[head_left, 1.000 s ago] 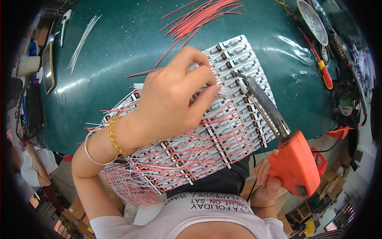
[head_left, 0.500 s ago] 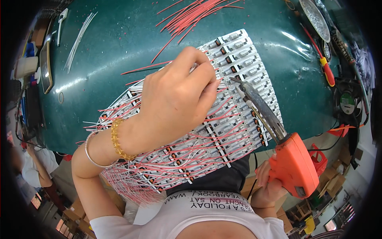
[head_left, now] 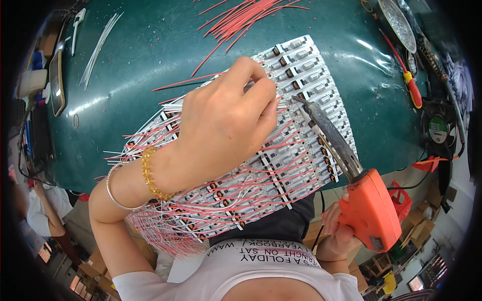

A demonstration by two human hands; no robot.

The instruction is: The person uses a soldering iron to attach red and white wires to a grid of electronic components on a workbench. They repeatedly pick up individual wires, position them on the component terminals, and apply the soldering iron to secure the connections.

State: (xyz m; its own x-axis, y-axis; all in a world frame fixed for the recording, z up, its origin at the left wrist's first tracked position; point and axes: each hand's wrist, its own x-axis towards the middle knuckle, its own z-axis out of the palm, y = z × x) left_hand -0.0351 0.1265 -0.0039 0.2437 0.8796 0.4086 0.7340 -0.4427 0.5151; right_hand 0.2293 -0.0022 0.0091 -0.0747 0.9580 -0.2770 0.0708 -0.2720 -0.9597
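A panel of white circuit boards (head_left: 321, 93) in narrow strips, with red and white wires soldered along it, lies tilted at the bench's near edge. Over its upper part my left hand (head_left: 228, 115) is closed in a pinch; a thin red wire shows at the fingertips, whose grip is partly hidden by the hand. My right hand (head_left: 339, 231) is wrapped round the handle of an orange soldering gun (head_left: 374, 210). The gun's dark tip points up and left, close beside my left fingertips, over the boards. Whether it touches a joint I cannot tell.
Loose red wires (head_left: 246, 20) lie on the green bench mat (head_left: 150, 55), and white wires (head_left: 100, 50) at the left. To the right are a red-and-yellow screwdriver (head_left: 412, 90), a metal dish (head_left: 396, 22) and a small fan (head_left: 438, 128). Another person (head_left: 50, 210) sits far left.
My left hand has shifted very slightly at the boards, and the panel's top edge sits a touch higher. The soldering gun has hardly moved.
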